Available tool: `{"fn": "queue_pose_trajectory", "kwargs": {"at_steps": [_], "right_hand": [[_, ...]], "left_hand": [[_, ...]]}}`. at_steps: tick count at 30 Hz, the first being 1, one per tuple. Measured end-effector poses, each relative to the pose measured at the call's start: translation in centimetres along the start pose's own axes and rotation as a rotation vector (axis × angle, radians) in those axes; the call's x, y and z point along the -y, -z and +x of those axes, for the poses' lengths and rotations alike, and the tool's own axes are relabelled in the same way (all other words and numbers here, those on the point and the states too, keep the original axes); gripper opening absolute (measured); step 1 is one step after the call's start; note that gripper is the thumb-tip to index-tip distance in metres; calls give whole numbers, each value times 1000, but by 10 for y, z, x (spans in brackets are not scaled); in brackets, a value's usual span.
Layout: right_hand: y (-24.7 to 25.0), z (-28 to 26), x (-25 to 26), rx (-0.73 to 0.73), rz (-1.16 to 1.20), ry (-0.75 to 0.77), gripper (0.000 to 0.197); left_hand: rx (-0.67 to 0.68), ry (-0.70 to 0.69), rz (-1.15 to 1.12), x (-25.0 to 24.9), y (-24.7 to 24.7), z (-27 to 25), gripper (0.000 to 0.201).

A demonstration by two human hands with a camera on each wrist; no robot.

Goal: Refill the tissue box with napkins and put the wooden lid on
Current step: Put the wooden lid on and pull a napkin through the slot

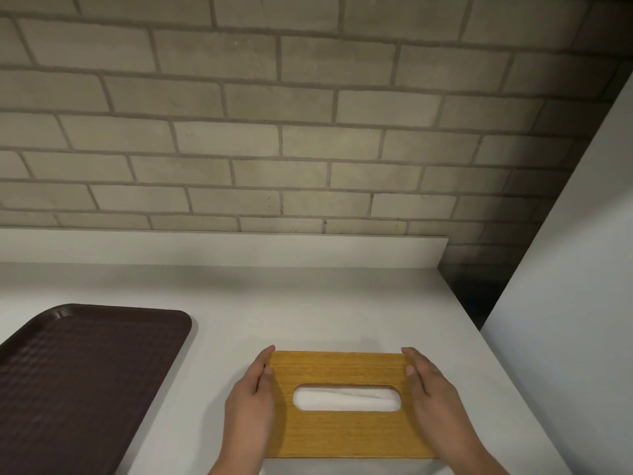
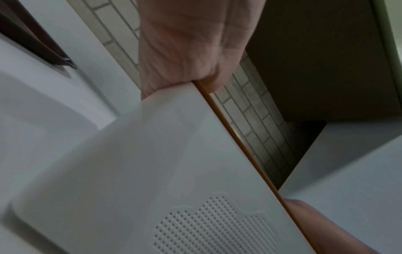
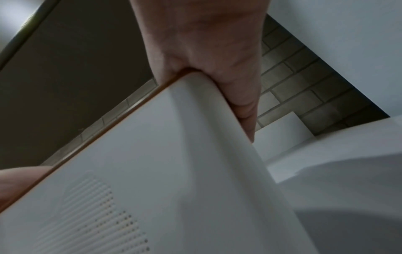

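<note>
Gripping the tissue box (image 2: 174,154) at both ends, left hand (image 1: 251,402) and right hand (image 1: 436,399) curled round it on the counter (image 1: 308,303), we judge wooden lid (image 1: 342,368) seated, napkins (image 1: 346,399) in; only releasing remains.

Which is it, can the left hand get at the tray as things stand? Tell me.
Probably yes. The tray lies bare on the counter just left of the left hand, with nothing between. But that hand grips the lid and box, so it must let go first.
</note>
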State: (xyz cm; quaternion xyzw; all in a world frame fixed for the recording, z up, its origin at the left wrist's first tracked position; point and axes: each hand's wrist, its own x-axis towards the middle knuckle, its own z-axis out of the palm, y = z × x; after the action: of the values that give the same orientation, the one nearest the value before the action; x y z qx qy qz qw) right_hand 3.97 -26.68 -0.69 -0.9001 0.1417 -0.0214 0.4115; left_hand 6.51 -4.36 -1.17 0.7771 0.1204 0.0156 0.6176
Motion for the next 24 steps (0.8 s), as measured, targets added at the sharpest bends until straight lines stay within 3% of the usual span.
{"fn": "queue_pose_trajectory", "kwargs": {"at_steps": [5,13,15,17,19,21,24], "right_hand": [[-2,4,-1,-1,2,-18,41],[1,9,-2,-35,-4,2,44],[1,9,-6,-64,-80,59,43],[1,8,-7,-137,-286,236,36],[1,4,-2,-188,-439,482,19],[0,1,4,-155,-513,630,7],[5,3,16,-36,-584,614,5]], "left_hand": [[7,-10,38,2,-4,7,36],[-98,-99,112,0,-13,2,42],[-103,-209,289,4,-14,2,39],[-108,-460,498,5,-14,3,36],[-15,-702,645,7,-16,5,32],[99,-855,702,7,-21,8,27],[194,-925,709,5,-25,10,25]]}}
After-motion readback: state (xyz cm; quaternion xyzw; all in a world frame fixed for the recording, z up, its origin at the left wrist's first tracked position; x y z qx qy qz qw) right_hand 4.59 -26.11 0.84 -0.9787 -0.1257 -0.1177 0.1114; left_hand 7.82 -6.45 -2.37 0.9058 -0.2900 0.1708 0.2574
